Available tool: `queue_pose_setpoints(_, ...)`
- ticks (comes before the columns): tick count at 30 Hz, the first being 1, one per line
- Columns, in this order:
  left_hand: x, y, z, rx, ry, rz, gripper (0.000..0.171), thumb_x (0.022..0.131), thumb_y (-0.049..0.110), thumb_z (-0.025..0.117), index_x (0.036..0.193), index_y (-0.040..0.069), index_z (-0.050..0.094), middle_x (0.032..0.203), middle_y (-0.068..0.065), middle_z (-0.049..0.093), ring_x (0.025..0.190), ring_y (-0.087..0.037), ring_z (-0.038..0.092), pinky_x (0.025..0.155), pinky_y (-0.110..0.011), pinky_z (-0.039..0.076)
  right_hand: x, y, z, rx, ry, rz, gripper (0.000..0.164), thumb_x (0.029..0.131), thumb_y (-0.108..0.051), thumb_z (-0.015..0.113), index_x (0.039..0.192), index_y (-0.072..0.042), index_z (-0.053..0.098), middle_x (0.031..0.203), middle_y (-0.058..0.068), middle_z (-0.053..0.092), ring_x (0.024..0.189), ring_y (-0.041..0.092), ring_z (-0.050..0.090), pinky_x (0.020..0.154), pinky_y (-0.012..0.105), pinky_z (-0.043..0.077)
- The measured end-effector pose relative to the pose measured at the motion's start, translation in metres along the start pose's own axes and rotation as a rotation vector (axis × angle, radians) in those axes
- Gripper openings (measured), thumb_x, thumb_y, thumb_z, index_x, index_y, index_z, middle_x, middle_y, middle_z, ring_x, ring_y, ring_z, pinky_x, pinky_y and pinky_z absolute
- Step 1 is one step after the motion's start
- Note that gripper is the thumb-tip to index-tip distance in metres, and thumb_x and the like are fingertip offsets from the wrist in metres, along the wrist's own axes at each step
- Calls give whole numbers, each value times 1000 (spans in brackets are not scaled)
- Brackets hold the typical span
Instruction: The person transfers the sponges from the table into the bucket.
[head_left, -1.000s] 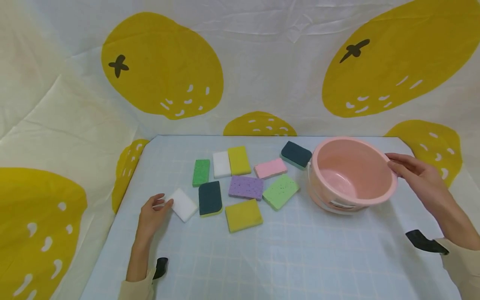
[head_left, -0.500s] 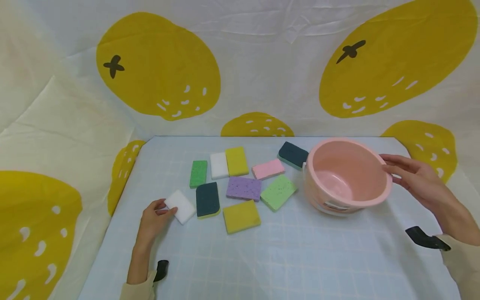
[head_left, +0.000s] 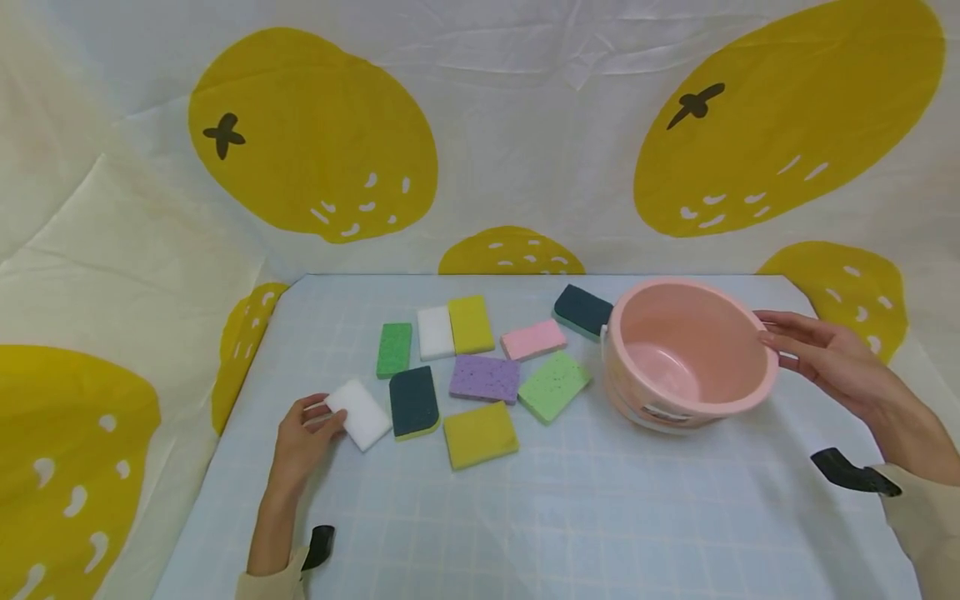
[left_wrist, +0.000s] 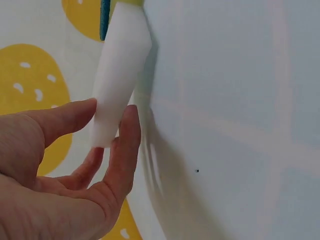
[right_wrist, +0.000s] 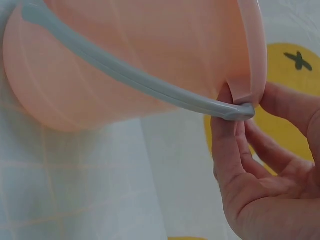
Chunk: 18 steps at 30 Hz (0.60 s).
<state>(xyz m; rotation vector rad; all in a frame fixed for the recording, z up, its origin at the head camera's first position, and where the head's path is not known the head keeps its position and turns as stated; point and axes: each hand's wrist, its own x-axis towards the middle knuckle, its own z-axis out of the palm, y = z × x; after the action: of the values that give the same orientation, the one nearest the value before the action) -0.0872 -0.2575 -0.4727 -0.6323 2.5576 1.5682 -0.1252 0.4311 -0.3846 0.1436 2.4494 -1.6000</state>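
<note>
While the left hand (head_left: 298, 444) pinches a white sponge (head_left: 360, 414) between thumb and fingers, well left of the purple sponge (head_left: 484, 378), a dark sponge (head_left: 414, 402) lies nearer it on that side; yellow sponge (head_left: 481, 435), on its near side; lime sponge (head_left: 554, 387), to its right; bucket (head_left: 627, 380), farther right, rim pinched by the right hand (head_left: 843, 367), thumb against fingers.

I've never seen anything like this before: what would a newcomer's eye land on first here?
Probably the pink bucket, at the right of the table and held by the right hand. Next come the colourful sponges scattered to its left, with the left hand pinching a white sponge at their near left edge. Behind it all, big yellow fruit shapes stand out on the pale backdrop.
</note>
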Motion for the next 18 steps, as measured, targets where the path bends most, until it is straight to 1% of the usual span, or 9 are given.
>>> queue_pose_setpoints(2,0,3,-1,-69,8,14,56,99,15,70,146,-2,44,136,-25,54,104,-18,66,83,-24,58,0,0,0,4,0,1,39,106,-25,59,145,-31,59,119,-33,62,104,-8,61,79,17,56)
queue_pose_setpoints(3,-1,4,-2,-98,12,19,56,99,15,70,146,-1,45,136,-24,54,99,-11,66,81,-22,58,0,0,-1,9,-1,3,39,106,-25,59,145,-32,59,119,-33,62,104,-8,62,79,18,56)
queue_pose_setpoints(5,-1,8,-3,-130,23,26,55,99,15,71,146,1,47,136,-22,55,91,-1,64,80,-21,58,0,0,-1,20,-2,9,39,106,-25,59,144,-32,59,119,-32,62,104,-7,62,79,18,56)
queue_pose_setpoints(6,-1,10,-3,-135,29,28,55,99,17,71,146,2,47,136,-21,54,89,1,63,81,-21,58,0,-1,-1,24,-3,13,39,106,-26,59,144,-33,59,119,-32,62,104,-7,62,79,18,56)
queue_pose_setpoints(8,-2,16,-4,-136,48,31,55,99,19,71,146,4,47,136,-19,54,91,-1,63,82,-23,58,1,-1,-1,31,-5,19,39,106,-26,60,144,-33,59,119,-32,62,104,-7,62,79,18,56)
queue_pose_setpoints(12,-4,27,-4,-102,74,36,57,99,25,71,148,9,48,138,-15,54,103,-14,63,85,-24,57,1,0,-2,41,-10,34,39,105,-28,60,144,-34,59,119,-32,62,104,-7,62,80,18,56)
queue_pose_setpoints(15,-5,36,-4,-94,82,72,56,99,25,71,148,9,49,137,-15,55,107,-22,62,85,-23,57,1,-1,-1,35,-7,48,40,105,-31,60,145,-34,57,119,-33,61,104,-8,61,80,17,56)
queue_pose_setpoints(18,-6,45,-3,-93,95,117,54,99,24,71,147,8,50,136,-15,56,106,-23,61,83,-22,58,1,-2,0,20,-1,53,45,104,-34,60,149,-32,54,120,-34,59,105,-9,60,80,17,55)
